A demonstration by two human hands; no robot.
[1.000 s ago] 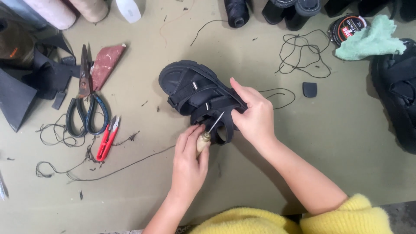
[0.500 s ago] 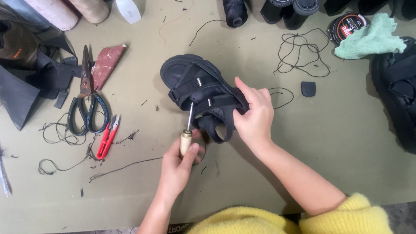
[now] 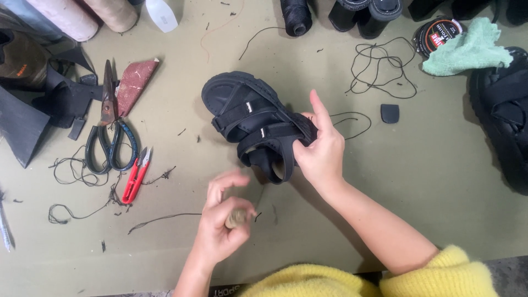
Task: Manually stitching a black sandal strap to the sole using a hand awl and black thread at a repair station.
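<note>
A round tin [image 3: 437, 36] with a black lid, printed in red and white, is seen near the far right corner of the table [image 3: 429, 181], half covered by a green cloth [image 3: 467, 49]. A white plastic bottle [image 3: 161, 12] is cut off at the far edge, left of centre. Two small white labels [image 3: 250, 108] are sewn onto the straps of the black sandal [image 3: 247, 118] at the middle.

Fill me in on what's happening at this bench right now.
A person in a yellow sleeve is working on a black strappy sandal lying on a green table. The right hand pinches the straps at the sandal's heel end. The left hand is off the shoe, nearer the body, holding a wooden-handled tool; its tip is blurred. Big scissors and red thread snips lie to the left among loose threads.
</note>
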